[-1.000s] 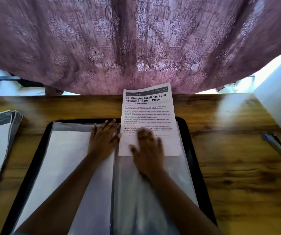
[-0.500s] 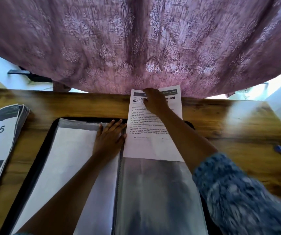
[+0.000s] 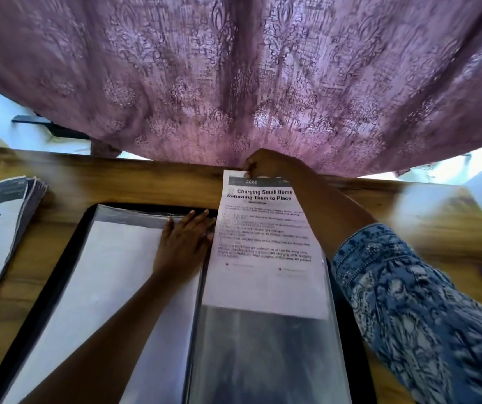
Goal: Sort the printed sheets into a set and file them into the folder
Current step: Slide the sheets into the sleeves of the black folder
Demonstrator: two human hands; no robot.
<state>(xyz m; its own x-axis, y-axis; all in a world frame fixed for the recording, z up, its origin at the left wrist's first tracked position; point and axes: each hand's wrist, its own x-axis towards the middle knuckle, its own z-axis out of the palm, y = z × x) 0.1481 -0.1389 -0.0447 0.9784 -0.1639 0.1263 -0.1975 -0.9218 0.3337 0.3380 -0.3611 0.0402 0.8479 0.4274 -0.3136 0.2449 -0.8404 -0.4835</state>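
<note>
My right hand (image 3: 266,167) pinches the top edge of the printed sheet (image 3: 263,272), white with a bold "Charging Small Items" heading. Below my grip it sits in the folder (image 3: 263,360) sleeve. My left hand (image 3: 185,243) lies flat alongside.

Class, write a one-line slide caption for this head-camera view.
Right hand pinches the top of a printed sheet part-way into the folder's clear sleeve; left hand presses the facing page.
</note>
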